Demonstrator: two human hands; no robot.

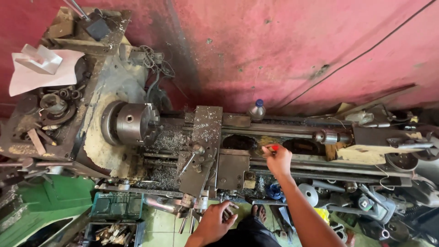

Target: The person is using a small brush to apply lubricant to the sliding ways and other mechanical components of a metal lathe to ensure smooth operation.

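plastic bottle [257,110], white paper [43,68], green crate [116,206]

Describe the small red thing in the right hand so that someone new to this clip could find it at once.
Start at the long grey lathe against the red wall, with its round chuck at the left. Follow the bed rightward past the chip-covered carriage to the right hand over the bed. The red object is pinched in its fingers, the only bright red piece among grey metal.

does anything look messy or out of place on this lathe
Yes. Loose metal shavings are heaped over the grey lathe bed beside the round steel chuck, and a crumpled white paper sheet lies on the headstock.
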